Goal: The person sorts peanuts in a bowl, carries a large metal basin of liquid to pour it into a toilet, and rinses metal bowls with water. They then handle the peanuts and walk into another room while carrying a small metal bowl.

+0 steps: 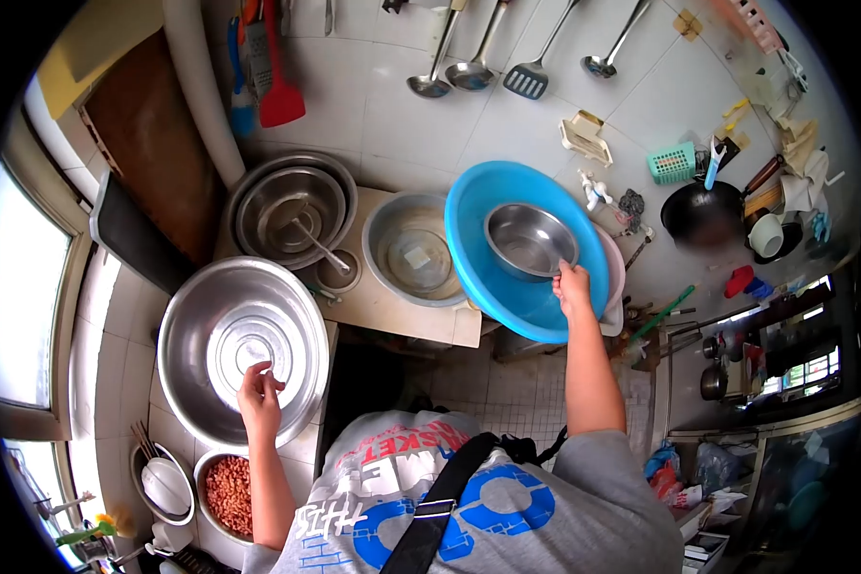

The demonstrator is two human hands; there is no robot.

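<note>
A: Take the blue basin as the landmark. What lies nearest the person?
B: Well to its left and nearer the body, a bowl filled with small reddish pieces. Beside that, another bowl has a white rounded item and some thin sticks in it.
A: And the left hand?
B: Left of the blue basin, over the big steel basin. Its fingers are curled in, not spread; I can't tell whether they pinch anything or touch the metal.
A: The right hand?
B: Over the blue basin, thumb and fingers pinching the near right rim of the small steel bowl. That bowl is inside the blue basin's outline, open side up; I can't tell if it touches the bottom.
A: Farther along?
B: Just left of the blue basin, a grey basin holds a small pale piece. Beyond that, farther left, a ladle leans in the nested steel basins.
A: And farthest off?
B: On the wall beyond the blue basin hangs a slotted turner; well to its left, a red spatula.
</note>
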